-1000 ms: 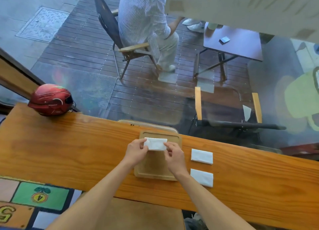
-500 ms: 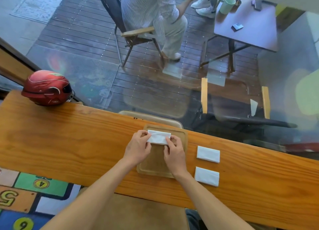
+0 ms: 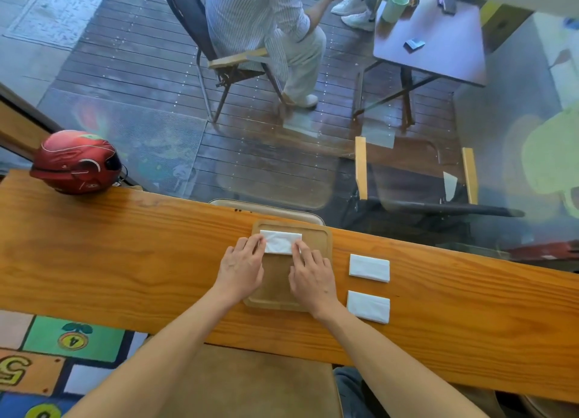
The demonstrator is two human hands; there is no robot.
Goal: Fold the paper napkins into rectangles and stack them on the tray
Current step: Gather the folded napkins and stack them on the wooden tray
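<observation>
So in the head view, the folded napkin [image 3: 279,242] was down flat on the far end of the wooden tray [image 3: 322,239], where a second before it was being carried just above that spot, pinched at both ends. The left hand [image 3: 240,268] had flattened out, fingers spread and loose, with just the fingertips [image 3: 258,240] resting on the napkin's left edge, and the right hand [image 3: 310,276] was doing the same thing on the right edge, so neither hand was really gripping anything anymore, more like pressing and squaring it up. The whole view also tipped down a bit compared to the earlier shots, but the tray itself hadn't moved on the surface [image 3: 125,245]. To me that reads as napkin number one being placed, basically the start of the stack. Just to the right of the right hand, two more folded napkins were lying on the surface, one farther out [image 3: 369,268] and one nearer [image 3: 368,306], clear of the tray and not touching each other. They already looked like neat rectangles, so my guess is the folding was done and what's left is moving those two over and lining them up on top of the first. Way off past the left hand a red helmet [image 3: 75,162] sat on the surface, well out of the way.
</observation>
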